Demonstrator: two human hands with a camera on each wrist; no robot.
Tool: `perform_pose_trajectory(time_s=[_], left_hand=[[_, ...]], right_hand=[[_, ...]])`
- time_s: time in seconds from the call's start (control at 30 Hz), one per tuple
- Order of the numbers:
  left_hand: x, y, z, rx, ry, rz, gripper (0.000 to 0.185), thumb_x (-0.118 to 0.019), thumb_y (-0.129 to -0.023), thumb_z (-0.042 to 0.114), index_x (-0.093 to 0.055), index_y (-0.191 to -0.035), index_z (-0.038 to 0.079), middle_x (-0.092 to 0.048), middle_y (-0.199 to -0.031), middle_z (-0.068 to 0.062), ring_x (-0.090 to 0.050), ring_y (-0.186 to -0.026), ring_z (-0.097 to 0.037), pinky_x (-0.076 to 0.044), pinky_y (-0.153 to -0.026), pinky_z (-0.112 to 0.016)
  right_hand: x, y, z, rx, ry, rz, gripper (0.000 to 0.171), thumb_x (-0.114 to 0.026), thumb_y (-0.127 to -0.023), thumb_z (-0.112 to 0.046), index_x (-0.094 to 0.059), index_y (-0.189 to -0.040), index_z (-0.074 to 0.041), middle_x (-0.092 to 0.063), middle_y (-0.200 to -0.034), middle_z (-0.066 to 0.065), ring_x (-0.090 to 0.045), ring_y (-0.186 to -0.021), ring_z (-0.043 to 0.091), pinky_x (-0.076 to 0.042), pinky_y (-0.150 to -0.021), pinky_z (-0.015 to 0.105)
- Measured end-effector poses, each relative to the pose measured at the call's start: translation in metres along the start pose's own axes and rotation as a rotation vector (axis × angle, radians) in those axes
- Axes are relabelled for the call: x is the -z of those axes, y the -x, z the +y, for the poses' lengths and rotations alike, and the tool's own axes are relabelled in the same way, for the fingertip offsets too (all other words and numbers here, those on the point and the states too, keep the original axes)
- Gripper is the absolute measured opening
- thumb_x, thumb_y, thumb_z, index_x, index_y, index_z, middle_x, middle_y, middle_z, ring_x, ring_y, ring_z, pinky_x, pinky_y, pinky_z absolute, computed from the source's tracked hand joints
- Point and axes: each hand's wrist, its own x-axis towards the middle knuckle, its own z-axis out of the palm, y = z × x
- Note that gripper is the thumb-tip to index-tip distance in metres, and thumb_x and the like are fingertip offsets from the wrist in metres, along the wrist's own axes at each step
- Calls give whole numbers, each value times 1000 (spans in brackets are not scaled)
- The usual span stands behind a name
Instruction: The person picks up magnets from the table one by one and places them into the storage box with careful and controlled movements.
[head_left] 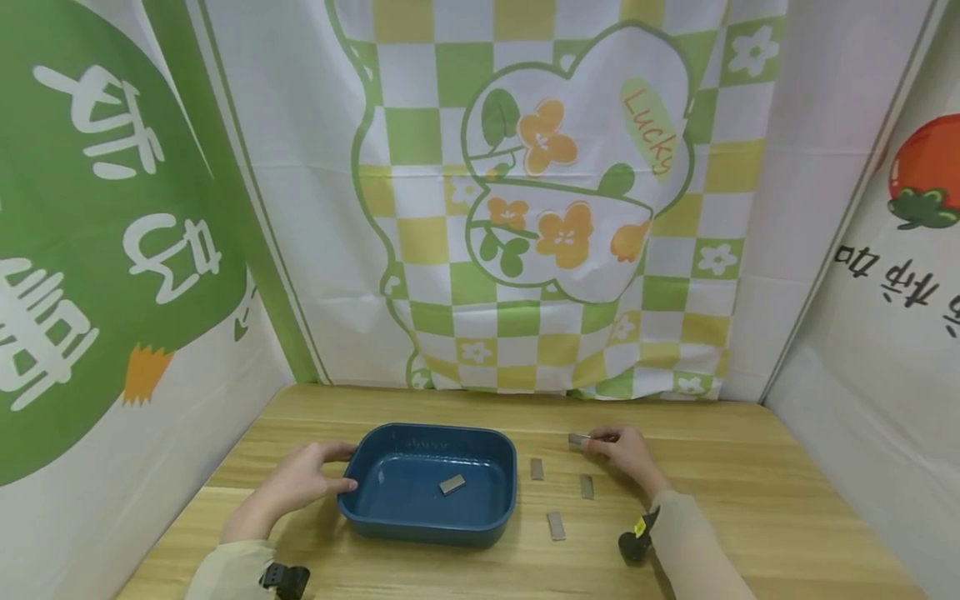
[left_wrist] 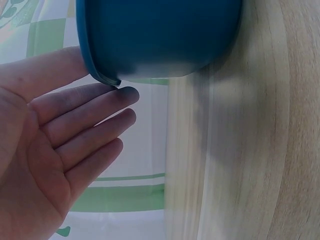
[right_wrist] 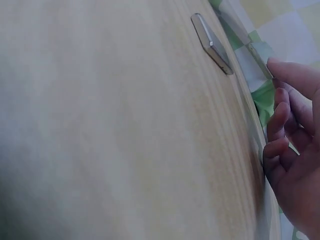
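Note:
My right hand (head_left: 626, 454) pinches a small grey rectangular block (head_left: 576, 439) between thumb and fingertips, at the back right of the table. The right wrist view shows this block (right_wrist: 261, 56) held clear of the wood, with the other fingers curled in. A blue rectangular tub (head_left: 427, 533) stands left of it, with one similar block (head_left: 452, 484) lying inside. At the tub's left end is my left hand (head_left: 296, 479); its thumb touches the rim, and the fingers (left_wrist: 95, 112) lie nearly straight beside the wall.
Between the tub and my right hand several more grey blocks lie flat on the wooden table (head_left: 712, 467), among them one block (head_left: 537, 469) near the tub, another block (head_left: 587, 487) and a nearer block (head_left: 556, 526). A checked curtain (head_left: 420, 275) hangs behind the table.

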Motion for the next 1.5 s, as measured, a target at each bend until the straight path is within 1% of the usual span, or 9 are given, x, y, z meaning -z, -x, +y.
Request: perform_pose_trajectory(time_s=[0.2, 0.37, 0.5, 0.7, 0.87, 1.07, 1.2, 1.5], left_hand=[[-1, 1, -1, 7, 3, -1, 53, -78, -77, 25, -62, -122, 2, -66, -118, -16, -59, -113, -38, -44, -95, -57], [0, 2, 0, 18, 15, -13, 54, -78, -77, 26, -61, -123, 3, -66, -119, -16, -58, -114, -38, -44, -95, -57], [-1, 2, 0, 18, 16, -15, 54, -78, -77, 26, -61, -123, 3, -65, -119, -16, -58, -114, -38, -44, -95, -57], [0, 1, 0, 18, 8, -13, 55, -78, -77, 27, -61, -123, 3, -65, -119, -16, -58, -115, -38, -44, -96, -57], [0, 1, 0, 21, 14, -15, 55, -78, -77, 26, -61, -123, 2, -65, -119, -16, -58, -115, -38, -44, -96, -57], [0, 1, 0, 19, 25, -21, 55, -77, -77, 26, -60, -124, 1, -65, -120, -17, -57, -115, -38, -44, -96, -57], [0, 0, 1, 17, 26, -23, 55, -77, -78, 25, -60, -124, 0, -65, -120, -18, -57, -115, -39, -44, -96, -56], [0, 0, 0, 18, 28, -27, 55, -77, -78, 24, -60, -124, 0, -64, -120, -18, -57, -115, -38, -44, -96, -56]], right_hand=[[0, 2, -3, 8, -23, -2, 28, -76, -79, -24, -72, -93, -1, -69, -84, 5, -57, -76, 14, -47, -69, 26], [0, 3, -6, 7, -17, -6, 29, -76, -80, -27, -71, -93, -2, -69, -86, 5, -58, -79, 14, -47, -73, 27], [1, 4, -9, 15, -32, -14, 30, -76, -80, -27, -71, -94, -1, -69, -87, 6, -58, -79, 14, -48, -71, 26], [2, 7, -13, 27, -58, -30, 31, -75, -80, -26, -70, -94, 1, -68, -82, 6, -58, -74, 17, -47, -64, 25], [1, 7, -18, 21, -51, -29, 30, -75, -80, -28, -70, -94, -1, -68, -85, 6, -57, -76, 15, -47, -66, 25], [0, 6, -24, 4, -84, -23, 31, -76, -79, -28, -70, -95, -2, -68, -87, 7, -58, -77, 18, -49, -67, 28], [-1, 5, -28, 12, -94, -23, 32, -76, -80, -29, -70, -97, -2, -68, -88, 7, -58, -79, 19, -49, -67, 29], [-2, 5, -37, 34, -70, -30, 32, -75, -80, -30, -70, -95, -2, -68, -87, 6, -56, -76, 15, -48, -65, 27]])
